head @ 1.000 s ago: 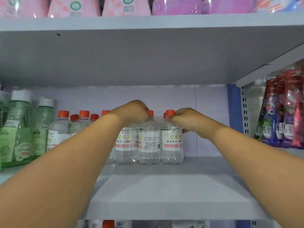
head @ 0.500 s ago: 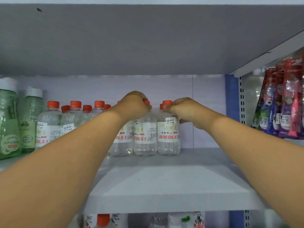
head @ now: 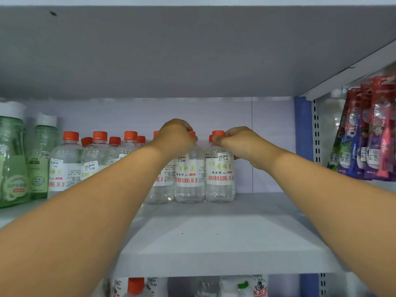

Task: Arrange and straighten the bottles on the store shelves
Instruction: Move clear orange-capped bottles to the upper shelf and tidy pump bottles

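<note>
Head view, taken left to right:

- Well to the left of both hands stand two green bottles [head: 12, 159] with white caps, tall, translucent and ribbed.
- Between them and the left hand, a run of clear bottles [head: 66, 163] with orange screw caps and white labels stands on the shelf [head: 214, 239], in front and back rows, partly hidden by the left forearm.
- Left hand [head: 175, 138]: fingers curled down over the cap of the middle bottle [head: 189, 174], gripping it from above. Its label faces forward and it looks upright.
- Right hand [head: 240, 144]: finger and thumb pinch the orange cap of the end bottle [head: 219, 174], which stands just beside the middle one, apparently touching.
- Handling, as a judgement: these are thin, smooth plastic, filled with clear liquid, so moderately heavy for their size and stable on their flat bases. The walls would dent under a squeeze, and the glossy label offers little grip. The ridged cap or the stiff neck is the sound place to hold for twisting a label to the front; for lifting, the shoulder is safer.
- Right of the right hand, past a blue upright [head: 303, 129], hang shiny packets [head: 372, 131] in crinkled foil.
</note>
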### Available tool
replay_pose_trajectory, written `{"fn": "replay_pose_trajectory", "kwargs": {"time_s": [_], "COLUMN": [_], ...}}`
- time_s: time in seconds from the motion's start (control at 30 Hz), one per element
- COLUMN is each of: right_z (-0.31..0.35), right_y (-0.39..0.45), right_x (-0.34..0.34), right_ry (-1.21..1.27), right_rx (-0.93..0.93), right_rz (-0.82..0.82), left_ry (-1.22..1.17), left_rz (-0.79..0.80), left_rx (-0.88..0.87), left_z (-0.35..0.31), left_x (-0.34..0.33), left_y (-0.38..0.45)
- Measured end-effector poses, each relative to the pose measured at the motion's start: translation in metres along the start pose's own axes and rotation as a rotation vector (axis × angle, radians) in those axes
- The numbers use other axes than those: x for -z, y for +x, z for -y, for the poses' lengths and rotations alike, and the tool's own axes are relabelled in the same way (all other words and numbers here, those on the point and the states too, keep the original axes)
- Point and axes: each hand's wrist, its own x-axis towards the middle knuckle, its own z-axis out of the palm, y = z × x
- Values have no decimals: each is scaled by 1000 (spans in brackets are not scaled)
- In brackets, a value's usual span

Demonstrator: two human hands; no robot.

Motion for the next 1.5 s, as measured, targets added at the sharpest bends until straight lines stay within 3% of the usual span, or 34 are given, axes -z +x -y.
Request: {"fn": "replay_pose_trajectory", "kwargs": {"time_s": [0.33, 1.13, 1.33, 1.5], "right_z": [-2, 1, -2, 0], "right_y": [2, 2, 3, -12], "right_x": [-1, -11, -16, -10], "right_ry": [27, 17, 17, 54], "right_rx": [6, -8, 6, 20], "right_rz": [-33, -101, -141, -127], "left_ry": [7, -33, -98, -335], "left_rz": [-103, -79, -58, -46], "left_rx": [-30, -55, -22, 79], "left_z": [1, 5, 6, 3], "left_x": [-4, -6, -5, 26], "left_y": [-6, -3, -3, -17]}}
